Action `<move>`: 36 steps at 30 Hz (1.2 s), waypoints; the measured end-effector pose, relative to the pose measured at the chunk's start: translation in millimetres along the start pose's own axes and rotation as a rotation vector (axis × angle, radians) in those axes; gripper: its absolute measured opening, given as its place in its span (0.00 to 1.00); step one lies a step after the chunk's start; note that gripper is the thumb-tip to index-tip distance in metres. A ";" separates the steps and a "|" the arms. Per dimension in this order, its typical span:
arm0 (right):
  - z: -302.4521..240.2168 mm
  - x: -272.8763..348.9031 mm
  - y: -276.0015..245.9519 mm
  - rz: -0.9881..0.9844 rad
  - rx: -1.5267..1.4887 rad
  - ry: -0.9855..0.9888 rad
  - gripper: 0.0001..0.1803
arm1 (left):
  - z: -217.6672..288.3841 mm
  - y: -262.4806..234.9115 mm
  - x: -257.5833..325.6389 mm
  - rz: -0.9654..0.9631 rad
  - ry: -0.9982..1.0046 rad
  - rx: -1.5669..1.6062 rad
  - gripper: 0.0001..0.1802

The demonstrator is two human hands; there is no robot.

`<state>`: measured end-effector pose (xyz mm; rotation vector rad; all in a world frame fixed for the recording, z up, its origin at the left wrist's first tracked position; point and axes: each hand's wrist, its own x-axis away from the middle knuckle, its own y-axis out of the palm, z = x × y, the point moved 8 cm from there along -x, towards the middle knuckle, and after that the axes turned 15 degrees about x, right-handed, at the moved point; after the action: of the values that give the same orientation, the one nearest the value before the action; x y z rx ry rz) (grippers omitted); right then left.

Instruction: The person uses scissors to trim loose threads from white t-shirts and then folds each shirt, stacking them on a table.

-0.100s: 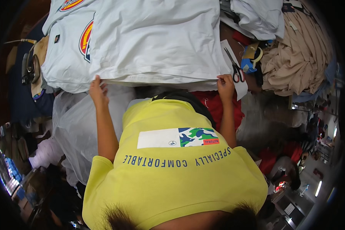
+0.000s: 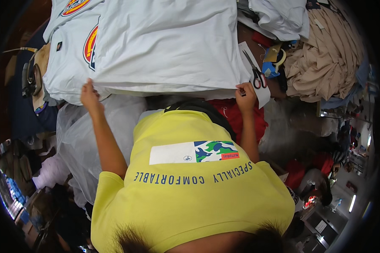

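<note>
A white T-shirt lies spread across the work surface in front of me, its near edge running between my hands. At its near right corner my right hand is closed, pinching the cloth between thumb and fingers. My left hand is at the near left, fingertips together on the white cloth; the exact fold it pinches is hard to make out. Just left of the spread shirt is another white T-shirt with part of a red, yellow and blue print showing.
Black-handled scissors rest on a white paper strip beside my right hand. Beyond are a tape roll, a heap of beige cloth and more white garments. Clear plastic sheeting hangs below the left edge.
My left hand has shifted left along the white cloth. My right hand stays at the near right corner, and the whole view has slid slightly.
</note>
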<state>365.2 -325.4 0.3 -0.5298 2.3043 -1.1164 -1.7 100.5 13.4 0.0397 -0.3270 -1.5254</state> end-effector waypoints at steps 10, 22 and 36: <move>-70.4 -14.5 -4.1 -0.399 -0.267 -0.043 0.07 | 19.1 55.4 -125.3 0.003 -0.115 0.376 0.21; 115.3 -55.3 -31.4 -0.122 0.655 0.168 0.22 | -132.7 95.5 130.3 -0.339 -0.611 0.188 0.18; 34.3 -41.7 -22.6 -0.153 0.060 0.265 0.26 | -139.2 121.2 157.6 -0.437 -0.451 -0.050 0.13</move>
<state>421.4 -336.3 12.2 -0.5728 2.4782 -1.3978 150.5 -72.5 -62.9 -0.2936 -0.6716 -1.9722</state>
